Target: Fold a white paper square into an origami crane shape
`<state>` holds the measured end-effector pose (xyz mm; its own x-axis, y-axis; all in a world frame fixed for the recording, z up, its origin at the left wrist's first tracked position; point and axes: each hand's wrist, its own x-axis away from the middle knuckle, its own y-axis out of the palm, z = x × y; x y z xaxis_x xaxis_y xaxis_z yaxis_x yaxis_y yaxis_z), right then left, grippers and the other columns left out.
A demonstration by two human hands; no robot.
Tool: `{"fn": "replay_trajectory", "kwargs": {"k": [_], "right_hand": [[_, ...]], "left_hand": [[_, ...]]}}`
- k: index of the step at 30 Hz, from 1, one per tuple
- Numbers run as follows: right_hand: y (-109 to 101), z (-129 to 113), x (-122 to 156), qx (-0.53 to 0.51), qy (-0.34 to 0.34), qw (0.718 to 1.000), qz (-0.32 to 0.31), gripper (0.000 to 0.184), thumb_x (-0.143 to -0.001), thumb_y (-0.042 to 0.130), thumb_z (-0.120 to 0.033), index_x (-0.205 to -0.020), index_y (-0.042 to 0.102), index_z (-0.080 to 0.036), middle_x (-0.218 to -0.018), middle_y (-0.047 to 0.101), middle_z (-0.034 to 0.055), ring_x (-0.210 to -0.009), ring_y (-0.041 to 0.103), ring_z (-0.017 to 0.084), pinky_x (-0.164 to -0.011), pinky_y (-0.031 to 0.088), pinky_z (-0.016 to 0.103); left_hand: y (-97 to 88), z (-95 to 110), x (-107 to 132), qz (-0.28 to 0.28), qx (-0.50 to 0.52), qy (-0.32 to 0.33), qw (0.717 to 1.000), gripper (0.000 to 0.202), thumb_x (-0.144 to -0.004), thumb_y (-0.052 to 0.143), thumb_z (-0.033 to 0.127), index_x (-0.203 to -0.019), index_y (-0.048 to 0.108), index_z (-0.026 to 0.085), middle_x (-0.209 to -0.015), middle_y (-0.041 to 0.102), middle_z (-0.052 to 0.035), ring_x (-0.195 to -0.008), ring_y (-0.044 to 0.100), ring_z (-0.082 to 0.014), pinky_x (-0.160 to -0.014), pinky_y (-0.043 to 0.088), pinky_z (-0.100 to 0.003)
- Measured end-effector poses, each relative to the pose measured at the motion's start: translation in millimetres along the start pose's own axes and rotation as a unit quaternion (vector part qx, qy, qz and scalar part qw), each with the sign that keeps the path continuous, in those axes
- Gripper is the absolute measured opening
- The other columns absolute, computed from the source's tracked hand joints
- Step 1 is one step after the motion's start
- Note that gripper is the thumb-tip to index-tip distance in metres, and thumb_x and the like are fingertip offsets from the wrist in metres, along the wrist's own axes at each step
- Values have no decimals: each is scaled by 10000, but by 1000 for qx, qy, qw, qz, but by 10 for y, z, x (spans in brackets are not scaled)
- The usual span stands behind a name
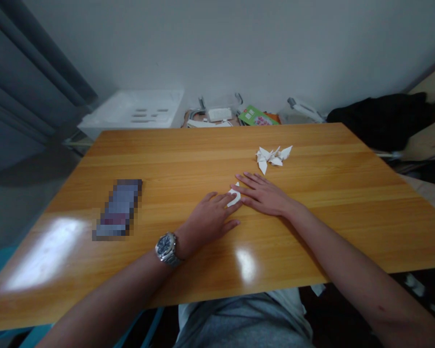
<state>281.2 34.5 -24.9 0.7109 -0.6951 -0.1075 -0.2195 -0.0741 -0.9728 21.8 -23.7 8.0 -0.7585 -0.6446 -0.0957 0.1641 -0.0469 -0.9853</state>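
Observation:
A small piece of folded white paper [235, 194] lies flat on the wooden table [188, 159], partly covered by fingers of both hands. My left hand [210, 216], with a metal watch [166, 246] on its wrist, rests fingertips on the paper from the left, its fingers stretched out. From the right, my right hand [264, 195] lies palm down with fingers spread, some tips over the paper's edge. Just beyond it sits a cluster of white folded-paper pieces with pointed wings [271, 157].
On the left of the table lies a phone-like flat object [121, 208], blurred out. Behind the far edge are a white plastic basin [130, 106], a green booklet [255, 116] and assorted items. Dark cloth [377, 121] hangs at the far right.

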Motion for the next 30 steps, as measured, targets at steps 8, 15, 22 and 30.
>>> {"fn": "replay_trajectory", "kwargs": {"k": [8,15,22,30], "right_hand": [[82,0,-42,8,47,999,19,564,-1084,282,-547,-1627,253,-396,-1705,204,-38,-1584,190,280,-1277,248,558],[77,-40,-62,17,62,998,26,594,-1087,265,-535,-1645,234,-333,-1700,246,6,-1580,214,284,-1275,247,553],[76,-36,-59,13,60,998,22,598,-1087,259,-543,-1642,256,-320,-1703,249,20,-1583,209,281,-1277,231,562],[39,-37,-67,4,63,998,10,603,-1088,267,-538,-1635,286,-286,-1698,271,34,-1583,211,276,-1281,222,547]], "left_hand": [[17,-4,6,4,3,0,1000,545,-1025,514,493,-1501,481,229,-1566,485,-123,-1409,495,-282,-1179,367,-460],[22,9,17,4,10,-4,1000,554,-1033,493,487,-1519,458,223,-1567,482,-124,-1411,492,-282,-1190,359,-465],[40,-6,1,7,11,-1,1000,567,-1025,507,491,-1513,466,205,-1557,490,-129,-1395,501,-288,-1176,370,-457],[35,-82,-11,18,27,3,999,488,-1039,491,482,-1450,529,223,-1527,524,-114,-1373,524,-276,-1150,395,-451]]}}
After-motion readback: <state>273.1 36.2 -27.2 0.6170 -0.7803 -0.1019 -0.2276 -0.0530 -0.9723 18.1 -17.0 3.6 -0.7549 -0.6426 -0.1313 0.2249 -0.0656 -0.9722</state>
